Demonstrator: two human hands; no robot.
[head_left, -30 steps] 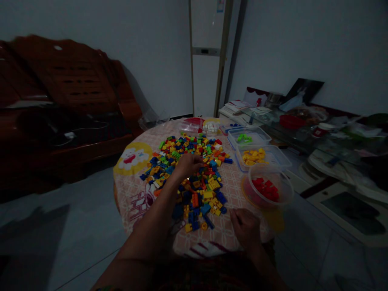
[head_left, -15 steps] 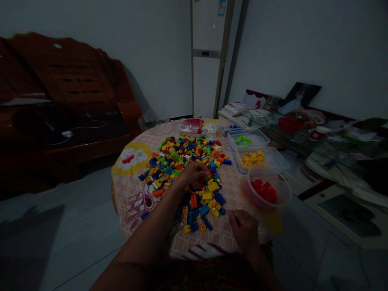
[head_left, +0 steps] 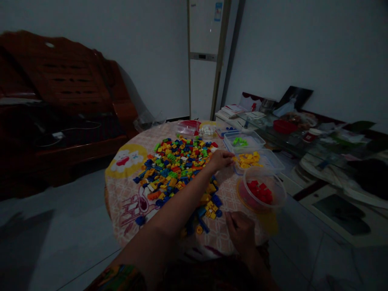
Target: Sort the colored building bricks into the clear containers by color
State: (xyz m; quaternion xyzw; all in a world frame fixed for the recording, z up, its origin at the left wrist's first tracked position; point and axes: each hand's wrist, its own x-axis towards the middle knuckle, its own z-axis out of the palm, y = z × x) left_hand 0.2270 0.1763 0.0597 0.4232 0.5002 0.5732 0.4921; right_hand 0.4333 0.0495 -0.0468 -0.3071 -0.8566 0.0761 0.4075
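My left hand [head_left: 222, 160] is pinched at the near left corner of a clear box with yellow toy bricks [head_left: 249, 160] inside. At its fingertips shows a small yellow bit, which looks like a toy brick. The left forearm crosses over a wide pile of mixed toy bricks [head_left: 172, 171] and hides part of it. My right hand [head_left: 241, 231] rests as a loose fist on the near right of the table, and its inside is hidden. Just beyond it stands a round clear tub [head_left: 280, 194] with red toy bricks [head_left: 260, 192].
Behind the yellow bricks' box is another clear box with green bricks [head_left: 240, 142]. Farther back are white pieces [head_left: 207, 131] and a few blue ones. The round table's cloth [head_left: 121, 202] is patterned. A wooden bench [head_left: 69, 85] stands left, a cluttered glass shelf [head_left: 263, 127] right.
My left hand has moved from over the pile to the right, up to the box with yellow bricks. The right hand has stayed in its place. The view has shifted slightly.
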